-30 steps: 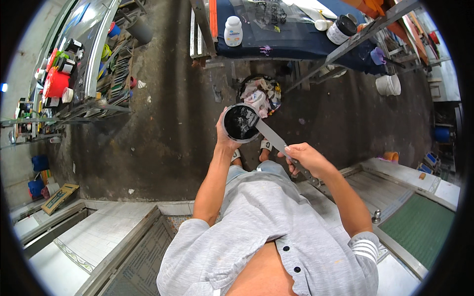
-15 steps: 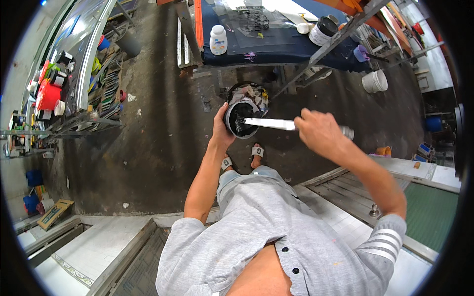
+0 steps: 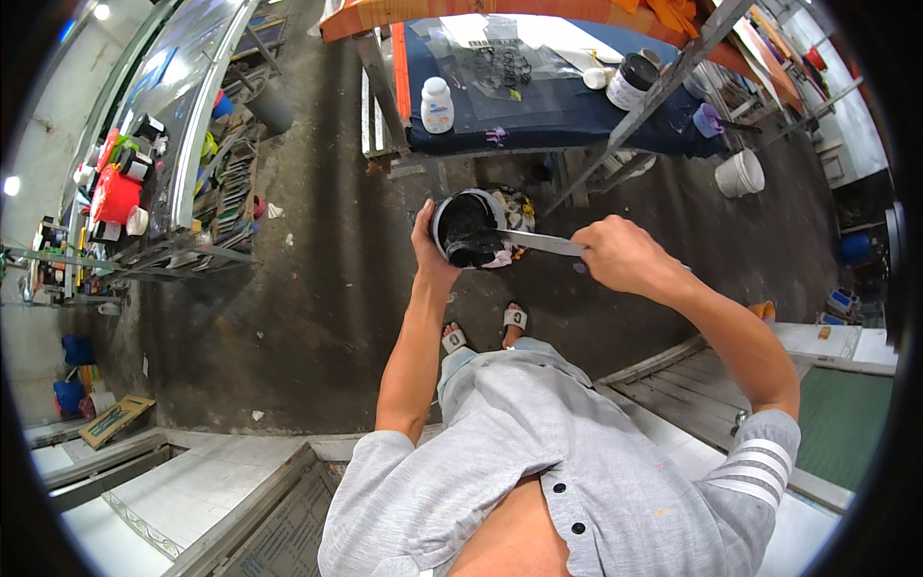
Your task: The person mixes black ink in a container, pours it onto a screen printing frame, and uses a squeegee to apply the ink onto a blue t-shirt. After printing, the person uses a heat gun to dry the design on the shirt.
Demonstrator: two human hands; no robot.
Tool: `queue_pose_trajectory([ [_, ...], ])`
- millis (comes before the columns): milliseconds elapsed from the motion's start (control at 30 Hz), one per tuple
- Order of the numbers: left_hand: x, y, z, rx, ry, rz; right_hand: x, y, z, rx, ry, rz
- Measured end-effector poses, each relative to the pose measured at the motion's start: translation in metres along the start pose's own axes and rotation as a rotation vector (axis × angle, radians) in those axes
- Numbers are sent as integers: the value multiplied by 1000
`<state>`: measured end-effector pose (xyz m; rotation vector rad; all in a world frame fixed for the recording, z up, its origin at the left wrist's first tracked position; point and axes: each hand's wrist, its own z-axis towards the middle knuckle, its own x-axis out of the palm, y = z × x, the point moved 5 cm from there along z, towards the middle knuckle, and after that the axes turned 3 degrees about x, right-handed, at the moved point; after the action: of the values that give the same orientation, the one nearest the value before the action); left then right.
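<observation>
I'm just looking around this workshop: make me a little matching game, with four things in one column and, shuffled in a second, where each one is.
Things:
1. Round grey tub with black contents
2. Long, flat metal spatula
3. White plastic bottle with rounded shoulders
4. White plastic bucket

Places:
A. Held in the person's right hand
B. On the dark brownish floor
C. Held in the person's left hand
D. On the dark blue tabletop

Right pairs: 1-C, 2-A, 3-D, 4-B
</observation>
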<state>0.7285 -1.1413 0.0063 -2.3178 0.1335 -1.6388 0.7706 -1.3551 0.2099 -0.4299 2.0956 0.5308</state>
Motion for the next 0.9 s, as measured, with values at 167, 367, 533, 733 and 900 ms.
queue_pose_trajectory([
  [167,47,-11,0,-37,139,87,-5,8,-23,-131,-519,-156],
  [367,56,-17,13,-38,141,202,-30,-3,-28,-279,-660,-258],
  [533,111,-28,14,-53,221,349,0,-38,0,-358,-537,-51],
  [733,159,-36,10,12,313,406,78,-69,54,-441,49,1204],
  [900,204,-39,3,285,600,399,95,-32,66,-612,267,1550],
])
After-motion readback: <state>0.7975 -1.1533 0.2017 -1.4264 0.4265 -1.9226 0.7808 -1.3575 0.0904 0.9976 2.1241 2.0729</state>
